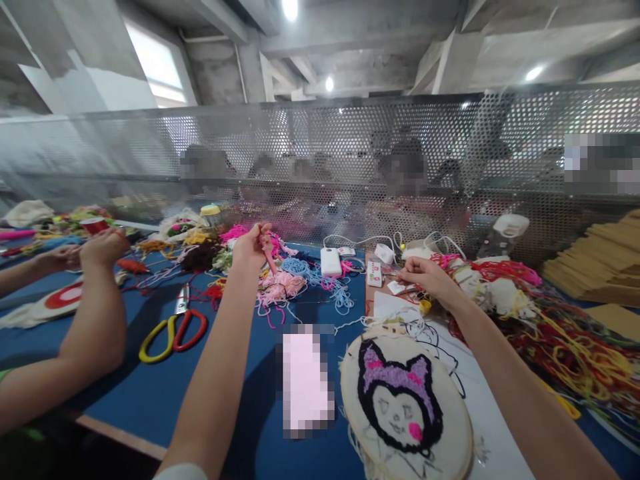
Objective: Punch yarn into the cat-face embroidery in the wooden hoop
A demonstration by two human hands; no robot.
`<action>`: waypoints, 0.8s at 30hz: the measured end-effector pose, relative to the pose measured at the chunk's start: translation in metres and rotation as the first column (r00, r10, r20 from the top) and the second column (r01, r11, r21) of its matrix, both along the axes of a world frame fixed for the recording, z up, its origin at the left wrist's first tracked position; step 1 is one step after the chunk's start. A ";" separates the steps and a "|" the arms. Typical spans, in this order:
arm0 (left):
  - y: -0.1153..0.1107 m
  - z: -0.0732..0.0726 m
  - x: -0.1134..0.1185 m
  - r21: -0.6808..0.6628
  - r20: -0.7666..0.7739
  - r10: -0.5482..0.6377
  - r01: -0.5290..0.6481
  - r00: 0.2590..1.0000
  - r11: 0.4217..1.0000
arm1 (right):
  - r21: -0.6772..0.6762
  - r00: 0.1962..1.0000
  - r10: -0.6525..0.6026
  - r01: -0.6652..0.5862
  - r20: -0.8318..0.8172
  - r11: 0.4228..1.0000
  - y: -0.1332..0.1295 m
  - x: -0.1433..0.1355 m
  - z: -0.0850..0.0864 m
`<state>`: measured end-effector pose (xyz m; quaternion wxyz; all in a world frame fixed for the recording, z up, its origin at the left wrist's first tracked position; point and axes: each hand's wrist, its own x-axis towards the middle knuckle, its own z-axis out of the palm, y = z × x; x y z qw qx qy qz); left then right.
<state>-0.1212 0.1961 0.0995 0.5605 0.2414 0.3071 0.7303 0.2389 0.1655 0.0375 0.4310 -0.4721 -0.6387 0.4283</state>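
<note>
My left hand (254, 245) is raised over the yarn at the back, fingers curled closed around a strand of pink yarn (271, 259). Below it lies a loose pale pink heap (283, 285). On the right, my right hand (425, 277) is closed in a pinch near small white cards; what it pinches is too small to make out. An embroidery hoop (453, 433) lies in front of me between my forearms. Its cream cloth carries a tufted purple and black eared character with one pink cheek and pencilled face lines.
Red-and-yellow-handled scissors (183, 328) lie left of my forearm. A blurred pink rectangle (303, 380) is beside the hoop. Tangled yarn (560, 327) and stacked cardboard (600, 260) fill the right. A neighbour's hands (103, 247) work at the left. A perforated metal screen (320, 153) stands behind.
</note>
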 end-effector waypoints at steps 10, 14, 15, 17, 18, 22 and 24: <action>0.000 0.000 -0.003 -0.046 -0.204 -0.191 0.185 0.960 0.982 | -0.021 0.987 0.032 -0.029 0.155 0.999 0.000 -0.004 -0.006; -0.003 0.003 0.003 -0.067 -0.365 -0.280 0.275 0.888 0.959 | -0.062 0.969 0.101 -0.089 0.226 0.994 -0.002 -0.007 -0.004; -0.004 0.004 0.005 -0.071 -0.403 -0.293 0.290 0.867 0.954 | -0.072 0.962 0.116 -0.101 0.248 0.992 -0.003 -0.008 -0.004; -0.007 0.006 0.009 -0.077 -0.470 -0.313 0.315 0.825 0.946 | -0.088 0.943 0.137 -0.115 0.302 0.989 -0.003 -0.009 -0.002; -0.009 0.007 0.011 -0.078 -0.499 -0.320 0.325 0.806 0.942 | -0.090 0.932 0.140 -0.116 0.335 0.989 -0.004 -0.010 -0.002; -0.017 0.011 0.016 -0.084 -0.612 -0.351 0.383 0.708 0.920 | -0.050 0.861 0.097 -0.083 0.500 0.995 -0.004 -0.008 0.000; -0.020 0.012 0.018 -0.085 -0.692 -0.360 0.425 0.626 0.901 | -0.010 0.803 0.050 -0.055 0.594 0.998 -0.004 -0.006 0.000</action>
